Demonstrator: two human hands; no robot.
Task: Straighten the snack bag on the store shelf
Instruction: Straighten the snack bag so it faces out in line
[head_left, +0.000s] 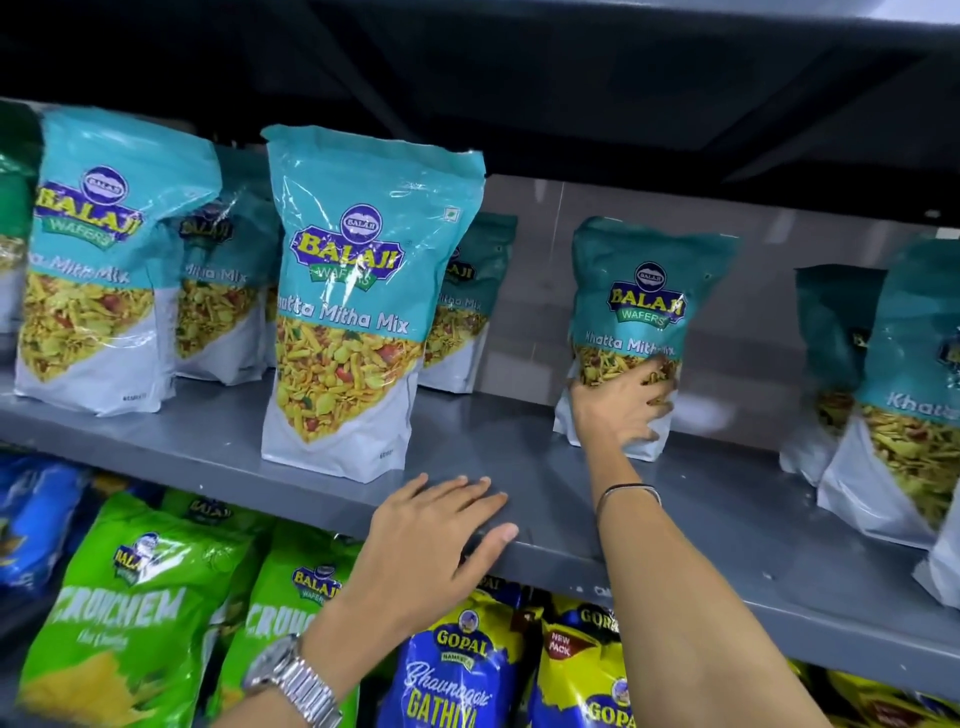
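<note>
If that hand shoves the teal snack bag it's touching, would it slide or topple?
Probably topple: the teal snack bag is tall on a narrow base. Its glossy film looks slippery and soft, so it may crumple under the right hand. The smooth shelf might let it slide if pushed low.

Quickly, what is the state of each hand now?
Left hand: open, flat on the shelf edge, holding nothing.
Right hand: fingers spread on the Khatta Mitha Mix bag.
</note>
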